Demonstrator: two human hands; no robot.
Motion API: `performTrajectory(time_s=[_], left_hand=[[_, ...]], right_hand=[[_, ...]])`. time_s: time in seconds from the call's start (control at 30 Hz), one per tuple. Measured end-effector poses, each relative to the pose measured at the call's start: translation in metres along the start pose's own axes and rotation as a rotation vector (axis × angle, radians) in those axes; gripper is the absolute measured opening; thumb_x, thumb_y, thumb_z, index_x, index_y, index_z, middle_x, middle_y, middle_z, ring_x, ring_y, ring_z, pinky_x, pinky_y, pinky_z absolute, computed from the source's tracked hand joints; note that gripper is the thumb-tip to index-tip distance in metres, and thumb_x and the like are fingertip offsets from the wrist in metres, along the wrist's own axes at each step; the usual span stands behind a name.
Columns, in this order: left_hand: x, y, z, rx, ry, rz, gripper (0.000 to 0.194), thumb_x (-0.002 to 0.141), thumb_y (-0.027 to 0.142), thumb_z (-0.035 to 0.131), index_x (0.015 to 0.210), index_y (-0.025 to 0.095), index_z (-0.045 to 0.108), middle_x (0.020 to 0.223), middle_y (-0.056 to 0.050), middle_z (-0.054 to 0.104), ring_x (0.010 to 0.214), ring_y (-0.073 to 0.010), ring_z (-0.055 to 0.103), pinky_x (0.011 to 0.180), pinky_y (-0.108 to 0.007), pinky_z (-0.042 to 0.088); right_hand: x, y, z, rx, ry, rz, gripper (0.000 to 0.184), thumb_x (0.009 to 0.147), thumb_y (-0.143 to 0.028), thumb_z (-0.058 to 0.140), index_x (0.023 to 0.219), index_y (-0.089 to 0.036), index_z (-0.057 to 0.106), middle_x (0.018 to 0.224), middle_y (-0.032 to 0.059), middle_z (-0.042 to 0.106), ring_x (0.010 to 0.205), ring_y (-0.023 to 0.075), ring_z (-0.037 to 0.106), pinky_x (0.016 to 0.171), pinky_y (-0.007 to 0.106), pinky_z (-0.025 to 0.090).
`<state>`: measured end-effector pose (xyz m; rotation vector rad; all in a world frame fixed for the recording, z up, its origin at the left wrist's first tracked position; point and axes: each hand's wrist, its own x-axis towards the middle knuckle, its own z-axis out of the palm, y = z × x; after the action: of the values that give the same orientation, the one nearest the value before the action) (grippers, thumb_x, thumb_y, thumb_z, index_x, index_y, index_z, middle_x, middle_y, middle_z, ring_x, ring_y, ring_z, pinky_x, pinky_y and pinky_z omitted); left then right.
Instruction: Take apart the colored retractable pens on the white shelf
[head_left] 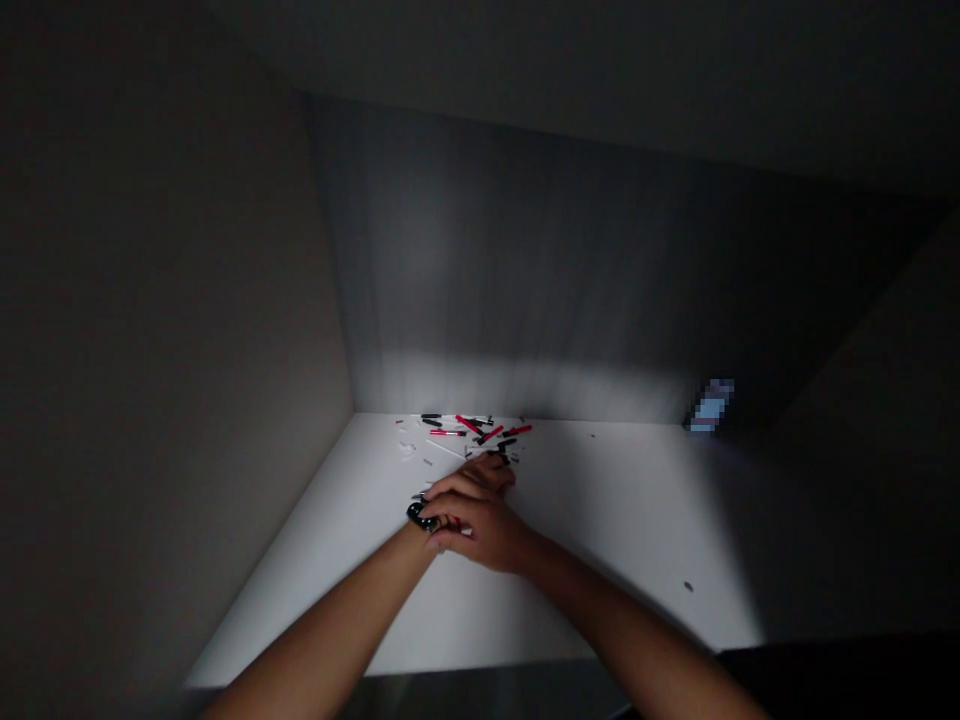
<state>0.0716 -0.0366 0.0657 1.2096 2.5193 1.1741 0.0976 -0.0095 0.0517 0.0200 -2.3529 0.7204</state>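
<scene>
My right hand (487, 525) lies across my left wrist, its thumb and fingers closed around a black wristwatch (421, 515). A bit of red shows beneath the right palm; I cannot make out what it is. My left hand (495, 470) reaches forward over the white tabletop, partly covered by the right one, so its fingers barely show. Just beyond it lies a loose heap of small parts: red pen-like sticks (448, 433), black pieces (432, 416) and thin white rods (446, 449). The left fingertips are close to the nearest black pieces.
The white table (600, 520) meets a grey panel (510, 270) at the back and a wall (225, 350) at the left. A blurred-out bright object (711, 405) stands at the back right. A small dark spot (688, 586) shows on the table's right side. Surroundings are dim.
</scene>
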Motion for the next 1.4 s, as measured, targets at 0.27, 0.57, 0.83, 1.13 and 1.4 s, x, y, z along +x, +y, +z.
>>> performTrajectory(time_s=[0.27,0.57,0.83,1.13,1.4], left_hand=[[-0.002,-0.006,-0.001,0.619,0.004,-0.037,0.031,0.073,0.026,0.073,0.103,0.022,0.07,0.104,-0.005,0.062,0.113,-0.0265,0.059,0.088,-0.028,0.056],[-0.005,-0.003,0.011,1.168,-0.004,-0.064,0.025,0.071,0.006,0.072,0.095,0.015,0.071,0.113,-0.006,0.062,0.1,-0.0198,0.065,0.076,-0.018,0.059],[-0.005,-0.009,0.016,1.026,0.089,-0.019,0.028,0.072,0.006,0.073,0.099,0.014,0.072,0.111,-0.008,0.065,0.1,-0.025,0.068,0.079,-0.026,0.062],[-0.005,-0.013,0.027,0.997,0.179,-0.052,0.03,0.071,0.003,0.073,0.099,0.013,0.072,0.114,-0.008,0.065,0.106,-0.024,0.066,0.083,-0.024,0.06],[0.004,-0.01,0.014,1.175,-0.047,-0.016,0.032,0.064,0.006,0.08,0.092,0.018,0.07,0.109,-0.004,0.063,0.106,-0.0212,0.062,0.088,-0.023,0.058]], right_hand=[[-0.002,-0.001,-0.001,0.006,-0.03,0.058,0.031,0.081,-0.032,0.075,0.11,-0.022,0.066,0.12,0.0085,0.059,0.109,0.0205,0.058,0.097,0.037,0.048],[-0.004,0.002,0.001,0.028,0.016,0.061,0.026,0.079,-0.033,0.077,0.1,-0.02,0.069,0.114,0.0081,0.059,0.104,0.0192,0.06,0.088,0.032,0.051],[-0.004,0.005,0.003,-0.014,0.034,0.044,0.025,0.076,-0.035,0.079,0.096,-0.022,0.071,0.111,0.0071,0.06,0.105,0.02,0.059,0.094,0.035,0.049],[-0.005,0.008,0.005,-0.013,0.064,-0.017,0.024,0.077,-0.036,0.078,0.095,-0.021,0.072,0.111,0.0072,0.06,0.106,0.0196,0.059,0.098,0.035,0.046],[-0.004,0.004,0.002,0.018,0.077,0.03,0.034,0.073,-0.034,0.082,0.1,-0.021,0.067,0.112,0.0072,0.061,0.106,0.0207,0.059,0.094,0.035,0.047]])
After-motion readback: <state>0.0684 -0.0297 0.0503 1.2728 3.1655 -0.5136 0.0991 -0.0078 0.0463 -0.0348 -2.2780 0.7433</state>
